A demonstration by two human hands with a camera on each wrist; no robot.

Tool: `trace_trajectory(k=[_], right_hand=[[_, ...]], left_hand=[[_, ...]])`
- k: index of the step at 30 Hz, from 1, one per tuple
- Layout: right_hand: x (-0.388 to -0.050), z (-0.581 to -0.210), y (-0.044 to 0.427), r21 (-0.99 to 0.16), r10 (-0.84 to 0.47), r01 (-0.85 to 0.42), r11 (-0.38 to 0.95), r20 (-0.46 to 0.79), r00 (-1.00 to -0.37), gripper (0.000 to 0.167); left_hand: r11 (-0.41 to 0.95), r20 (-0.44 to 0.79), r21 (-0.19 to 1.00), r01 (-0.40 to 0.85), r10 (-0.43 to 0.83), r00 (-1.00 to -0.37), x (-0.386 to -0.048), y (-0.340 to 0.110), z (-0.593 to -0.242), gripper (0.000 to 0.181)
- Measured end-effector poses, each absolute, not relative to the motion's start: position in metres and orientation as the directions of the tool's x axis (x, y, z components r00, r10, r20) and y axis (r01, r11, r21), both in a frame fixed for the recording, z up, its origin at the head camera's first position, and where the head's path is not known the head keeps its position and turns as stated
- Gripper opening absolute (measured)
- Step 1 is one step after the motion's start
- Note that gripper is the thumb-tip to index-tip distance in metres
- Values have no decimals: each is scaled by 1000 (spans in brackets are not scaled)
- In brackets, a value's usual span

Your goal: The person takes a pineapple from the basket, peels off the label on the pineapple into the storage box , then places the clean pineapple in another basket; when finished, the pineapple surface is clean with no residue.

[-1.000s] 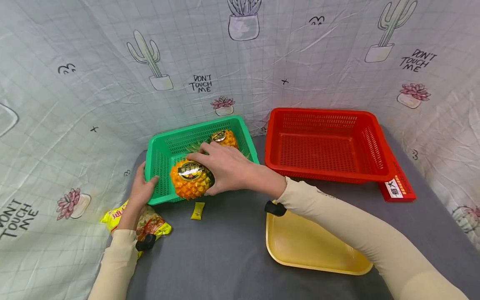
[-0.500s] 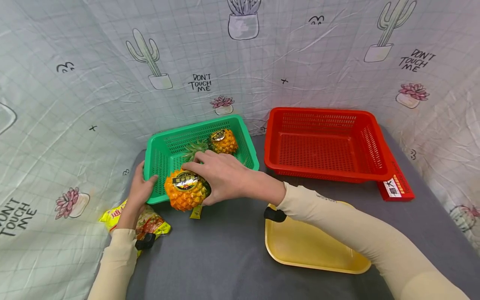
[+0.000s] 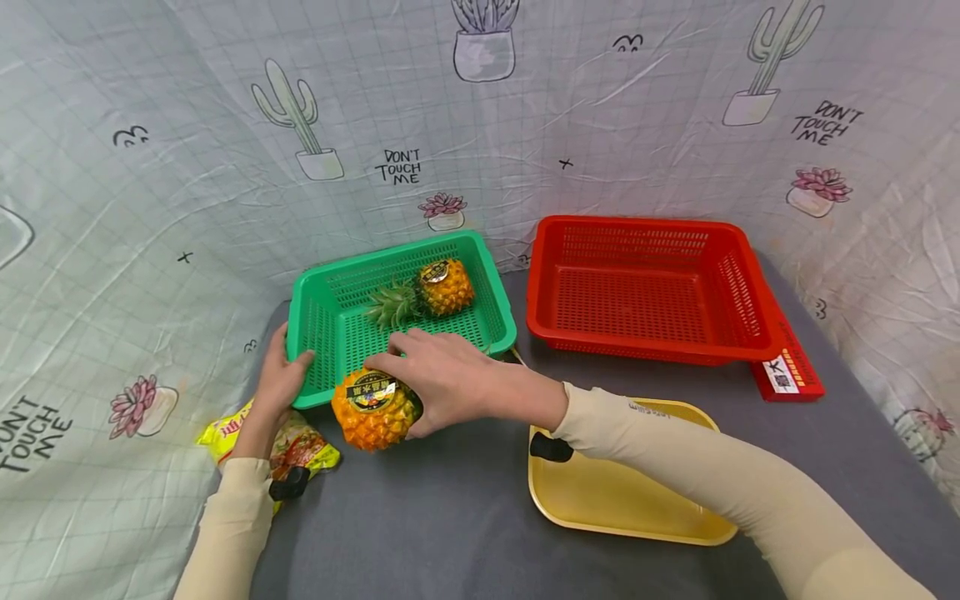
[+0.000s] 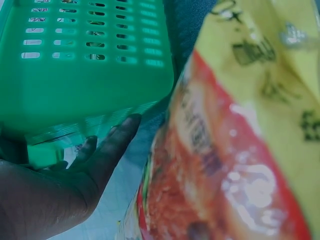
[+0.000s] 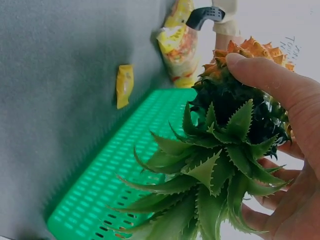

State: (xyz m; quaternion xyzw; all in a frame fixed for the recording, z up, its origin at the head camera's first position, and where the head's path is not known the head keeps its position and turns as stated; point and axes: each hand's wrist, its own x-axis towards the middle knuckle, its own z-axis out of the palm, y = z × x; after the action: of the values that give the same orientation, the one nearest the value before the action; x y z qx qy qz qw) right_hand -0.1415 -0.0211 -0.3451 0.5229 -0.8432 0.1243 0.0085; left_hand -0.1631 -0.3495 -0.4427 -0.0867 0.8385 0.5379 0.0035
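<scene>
Head view, left of centre: the right hand (image 3: 450, 382) has its thumb and fingers clamped round a pineapple (image 3: 373, 417) just at the near edge of the green basket (image 3: 390, 252), while the left hand (image 3: 283, 371) grips that basket's left rim, thumb over the edge. Inside the basket, towards its right side, lies a second pineapple (image 3: 447, 290), and a yellow food bag (image 3: 303, 450) sits at lower left. Right of centre are a red basket (image 3: 637, 222) and, below it, a yellow tray (image 3: 622, 496) partly hidden by the right sleeve (image 3: 667, 446).
</scene>
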Motion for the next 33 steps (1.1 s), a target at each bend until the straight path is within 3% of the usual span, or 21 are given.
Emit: trace_trajectory(k=[14,33], right_hand=[[-126,-353,-22,-185,-898,-901,393,136,-419,92],[-119,-378,-25,-172,-900,-889,425,29,-436,95]], left_hand=[[402,-87,905,-140,-147,-985,-164,-351,-444,71],[411,-50,906,-99,-130,-990,-157,-349,-441,71]])
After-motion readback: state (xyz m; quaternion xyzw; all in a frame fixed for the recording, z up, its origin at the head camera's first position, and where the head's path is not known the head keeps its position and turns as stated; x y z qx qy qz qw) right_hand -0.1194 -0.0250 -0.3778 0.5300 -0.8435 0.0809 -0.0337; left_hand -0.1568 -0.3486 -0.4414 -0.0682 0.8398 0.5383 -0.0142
